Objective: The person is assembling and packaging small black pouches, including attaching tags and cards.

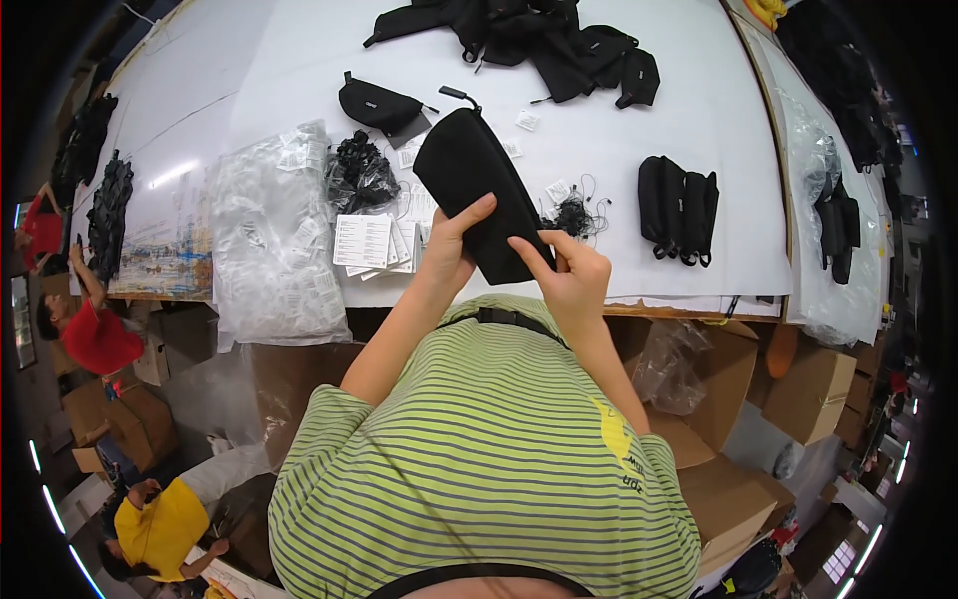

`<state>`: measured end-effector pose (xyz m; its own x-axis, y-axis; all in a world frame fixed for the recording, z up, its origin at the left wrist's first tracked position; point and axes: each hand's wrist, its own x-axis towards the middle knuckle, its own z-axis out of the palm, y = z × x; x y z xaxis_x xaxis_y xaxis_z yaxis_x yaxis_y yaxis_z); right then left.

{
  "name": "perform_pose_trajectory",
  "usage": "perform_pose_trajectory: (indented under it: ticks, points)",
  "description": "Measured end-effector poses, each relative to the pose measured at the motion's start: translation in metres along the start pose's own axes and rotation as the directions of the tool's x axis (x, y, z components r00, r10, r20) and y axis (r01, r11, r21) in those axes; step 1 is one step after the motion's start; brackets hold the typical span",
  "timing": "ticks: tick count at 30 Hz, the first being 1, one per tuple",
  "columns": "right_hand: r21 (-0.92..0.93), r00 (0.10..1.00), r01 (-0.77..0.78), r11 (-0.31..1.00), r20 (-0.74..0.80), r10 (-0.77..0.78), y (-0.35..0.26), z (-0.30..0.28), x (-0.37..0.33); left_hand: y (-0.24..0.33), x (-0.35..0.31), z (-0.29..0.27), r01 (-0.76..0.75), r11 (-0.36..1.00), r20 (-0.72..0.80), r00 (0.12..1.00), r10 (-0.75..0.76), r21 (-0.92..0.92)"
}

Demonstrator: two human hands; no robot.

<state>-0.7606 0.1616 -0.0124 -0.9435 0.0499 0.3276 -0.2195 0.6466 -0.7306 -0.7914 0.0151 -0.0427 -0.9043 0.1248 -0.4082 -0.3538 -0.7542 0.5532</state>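
A black zippered pouch (477, 170) is held up in front of me over the table's near edge, tilted, its zipper pull at the upper end. My left hand (454, 240) grips its lower left side, thumb lying across the face. My right hand (571, 268) is closed on the lower right edge, thumb pressed to the pouch and fingers curled behind it. Just beyond lie another black pouch (379, 105) with a tag and a bundle of black cords (361, 172). Stacks of white printed cards (364, 243) sit left of my left hand.
Several black pouches (589, 60) are heaped at the far side; a row of pouches (681, 210) lies right. Loose black strings (574, 215) lie beyond my right hand. A clear plastic bag (274, 240) covers the left. Cardboard boxes (813, 394) stand below the table. Other people (165, 524) work at left.
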Motion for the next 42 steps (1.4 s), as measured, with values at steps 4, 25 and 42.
perform_pose_trajectory:
  ticks: [4, 25, 42]
  points:
    - [0.478, 0.921, -0.358, 0.802, 0.041, 0.387, 0.016, 0.007, -0.021, -0.003, -0.005, 0.006, -0.029, 1.0, -0.052, 0.998, 0.029, 0.01]
    - [0.297, 0.978, 0.044, 0.954, -0.209, 0.02, 0.022, -0.033, 0.047, 0.01, -0.024, 0.043, 0.304, 0.875, 0.063, 0.934, -0.352, 0.376]
    - [0.468, 0.963, -0.182, 0.865, 0.261, 0.062, -0.018, -0.029, -0.008, 0.025, 0.008, 0.015, 0.393, 0.913, 0.112, 0.918, -0.382, -0.109]
